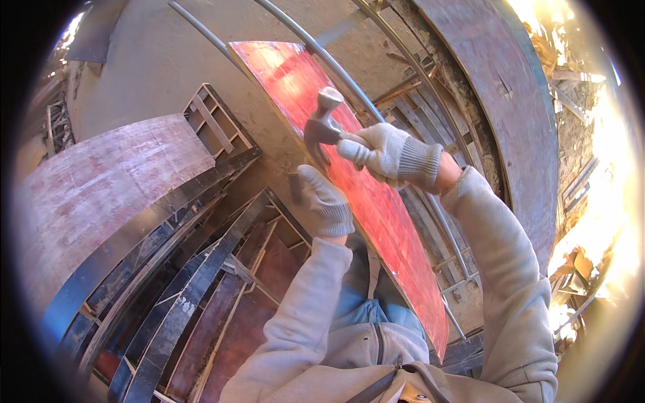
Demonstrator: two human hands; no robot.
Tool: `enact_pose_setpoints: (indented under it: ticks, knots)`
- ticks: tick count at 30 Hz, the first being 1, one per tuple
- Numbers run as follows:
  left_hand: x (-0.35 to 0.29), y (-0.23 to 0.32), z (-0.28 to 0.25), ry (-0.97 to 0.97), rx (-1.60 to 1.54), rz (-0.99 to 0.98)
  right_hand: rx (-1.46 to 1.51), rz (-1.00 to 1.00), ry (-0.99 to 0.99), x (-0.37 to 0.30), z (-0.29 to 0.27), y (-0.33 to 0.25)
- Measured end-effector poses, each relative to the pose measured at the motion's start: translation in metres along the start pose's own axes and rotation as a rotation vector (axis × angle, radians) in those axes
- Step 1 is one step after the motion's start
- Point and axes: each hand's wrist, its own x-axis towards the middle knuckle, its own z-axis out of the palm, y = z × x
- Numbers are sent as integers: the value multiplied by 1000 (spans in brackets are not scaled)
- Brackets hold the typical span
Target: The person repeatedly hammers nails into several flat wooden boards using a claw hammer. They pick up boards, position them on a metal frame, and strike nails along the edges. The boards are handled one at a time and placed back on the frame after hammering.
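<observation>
My right hand (pixel 390 153), in a pale knit glove, grips a claw hammer (pixel 325 126) close to its head. The steel head hangs over a long red board (pixel 386 225), its claw curving down toward the board's left edge. My left hand (pixel 324 201), gloved too, is beside that same edge, just below the hammer. Its fingers are bent around a small dark piece that is blurred and partly hidden, so I cannot tell its kind. The board slants from the upper middle toward my right side, across the front of my legs.
Metal pipes (pixel 336 67) run past and beneath the board. At the left, curved dark-edged frames (pixel 168 295) stand close together near a pale reddish curved panel (pixel 114 168). A large curved panel (pixel 500 87) lies at the right, with scrap wood (pixel 571 94) beyond it.
</observation>
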Motion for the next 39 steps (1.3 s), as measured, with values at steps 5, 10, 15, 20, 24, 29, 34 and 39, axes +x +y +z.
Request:
enact_pose_setpoints:
  ticks: [5,10,15,20,24,29,34,39]
  knots:
    - [-15,35,0,92,-205,102,13,82,-149,4,-13,-4]
    - [-1,22,-3,150,-30,268,4,-117,60,0,13,34]
    - [-1,12,1,84,-58,175,425,-104,318,-11,67,87]
    - [-2,13,2,-3,-193,53,365,65,593,-1,99,75]
    - [2,5,-2,-7,-247,-53,142,-226,859,-13,63,47]
    - [0,4,-3,48,-254,-81,518,-36,399,-71,29,26]
    - [-1,16,-10,-64,-856,-347,495,33,520,-71,51,23]
    - [3,21,-24,-176,-780,-504,123,151,271,-50,54,28]
